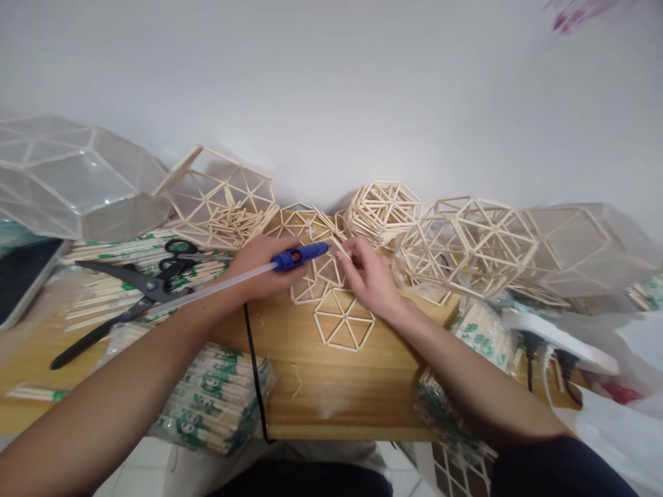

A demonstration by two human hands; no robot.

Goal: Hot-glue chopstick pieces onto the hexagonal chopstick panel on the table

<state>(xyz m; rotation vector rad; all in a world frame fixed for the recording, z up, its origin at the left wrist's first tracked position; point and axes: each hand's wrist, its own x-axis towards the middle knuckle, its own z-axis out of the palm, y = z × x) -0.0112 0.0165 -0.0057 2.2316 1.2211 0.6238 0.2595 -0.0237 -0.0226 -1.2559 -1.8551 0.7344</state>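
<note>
My left hand point(269, 266) is wrapped round a blue glue gun point(300, 257) with a long pale glue stick out of its back end. Its nozzle points right, close to a short wooden stick point(340, 248) pinched between the fingers of my right hand point(369, 269). Below the hands a flat wooden hexagon with spokes point(344, 319) lies on the wooden table point(336, 393). More joined stick frames point(309, 293) lie partly hidden beneath the hands.
Black cutters point(150, 286), scissors point(181, 255) and bagged chopsticks point(215, 393) lie at the left. Stick domes point(469, 245) and a stack of hexagons point(386, 207) stand along the wall. A power strip point(562, 342) is at the right; a black cord point(255, 373) crosses the table edge.
</note>
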